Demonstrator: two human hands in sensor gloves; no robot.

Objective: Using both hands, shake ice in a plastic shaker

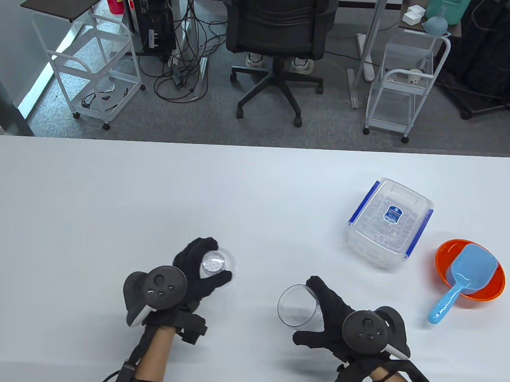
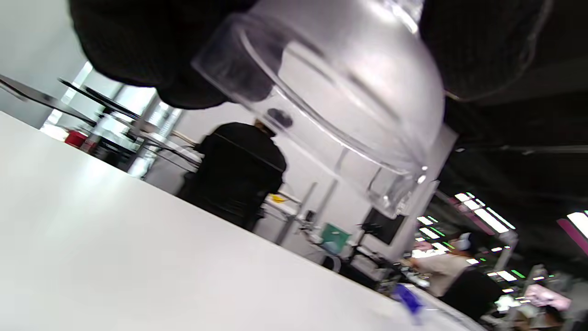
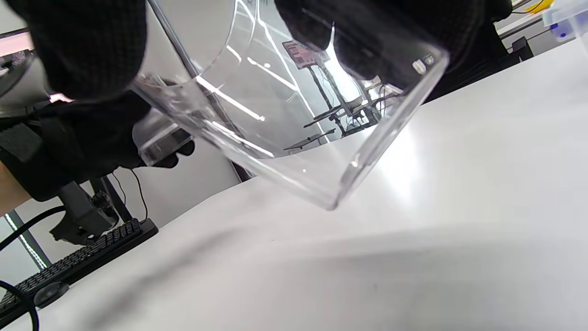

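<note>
The shaker is apart, seemingly so ice can go in: the left hand (image 1: pixel 199 267) grips the domed lid (image 1: pixel 218 263) above the table (image 1: pixel 109 200), while the right hand (image 1: pixel 331 316) holds the empty cup (image 1: pixel 296 308) tilted, near the ice box (image 1: pixel 390 221) and scoop (image 1: pixel 464 279).

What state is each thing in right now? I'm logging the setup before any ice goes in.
shaker cup: gripped by right hand, tilted, no ice visible
shaker lid: off the cup, held in left hand
ice container: lid on, clips look shut
blue scoop: resting in orange bowl
</note>
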